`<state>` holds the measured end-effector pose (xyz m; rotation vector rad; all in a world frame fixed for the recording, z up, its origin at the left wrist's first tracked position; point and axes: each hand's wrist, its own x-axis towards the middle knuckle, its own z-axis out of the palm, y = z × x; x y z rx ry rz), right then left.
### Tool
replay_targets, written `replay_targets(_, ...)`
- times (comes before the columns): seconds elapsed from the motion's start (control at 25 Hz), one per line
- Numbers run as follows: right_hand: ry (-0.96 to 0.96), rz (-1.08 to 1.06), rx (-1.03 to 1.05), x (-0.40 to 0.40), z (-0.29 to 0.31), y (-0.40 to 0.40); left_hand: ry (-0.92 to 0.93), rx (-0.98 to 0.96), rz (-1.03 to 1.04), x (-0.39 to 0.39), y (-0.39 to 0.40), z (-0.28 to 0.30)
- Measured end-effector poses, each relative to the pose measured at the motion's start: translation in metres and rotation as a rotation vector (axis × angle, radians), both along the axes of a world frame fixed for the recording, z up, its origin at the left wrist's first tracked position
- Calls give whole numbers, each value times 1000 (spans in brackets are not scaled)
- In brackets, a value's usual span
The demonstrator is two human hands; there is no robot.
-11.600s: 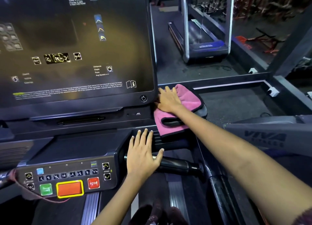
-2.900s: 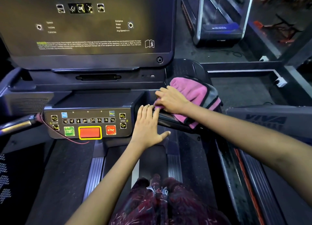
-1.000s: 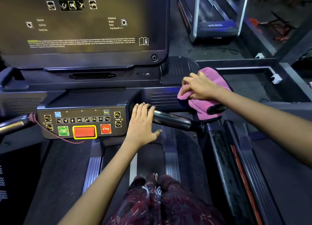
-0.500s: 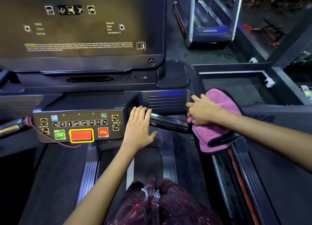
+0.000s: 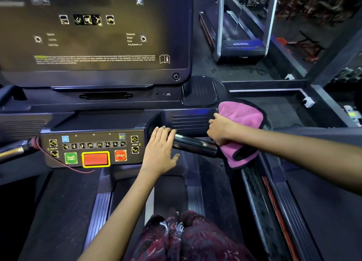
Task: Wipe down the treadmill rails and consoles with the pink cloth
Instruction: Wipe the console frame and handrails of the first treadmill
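The pink cloth (image 5: 242,119), edged in black, is draped over the right corner of the treadmill console, where the right side rail (image 5: 260,192) begins. My right hand (image 5: 220,130) grips the cloth against that corner, beside the perforated speaker panel (image 5: 188,121). My left hand (image 5: 160,153) rests flat, fingers straight, on the inner end of the black handlebar (image 5: 195,146), next to the button panel (image 5: 92,149). The big console screen (image 5: 94,35) fills the upper left.
A red safety cord (image 5: 64,165) hangs from the left handlebar across the button panel. The treadmill belt and my patterned clothing (image 5: 188,237) lie below. Another treadmill (image 5: 241,35) stands beyond on the right, behind a metal frame.
My right hand has slid the cloth up and slightly inward from the rail's top end onto the console corner. The left hand has stayed on the handlebar.
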<state>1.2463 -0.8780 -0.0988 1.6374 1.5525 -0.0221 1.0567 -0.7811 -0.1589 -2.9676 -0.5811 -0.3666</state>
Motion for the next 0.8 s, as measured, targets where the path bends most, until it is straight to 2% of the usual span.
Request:
replay_targets(0.16,168,-59,178,2,15,-35,-6,8,4,1,1,-1)
replay_targets(0.32,296,-299,636,-16,-4,-69,22,30,-3,1,2,-2)
replay_targets(0.44,208,-390,877,-42,-22,-57,104,92,34,2,0,8)
replay_targets(0.52,223,-431,1000,-66,-29,-41,152,121,69,-2,1,12)
replay_targets(0.6,321,-459,1103,-86,-34,-19,159,163,122,-8,8,14)
replay_targets(0.72,575,-436,1223,-99,-31,3,125,188,106,-12,15,10)
replay_targets(0.8,556,-359,1163,-95,-38,-10,88,157,59,-13,18,9)
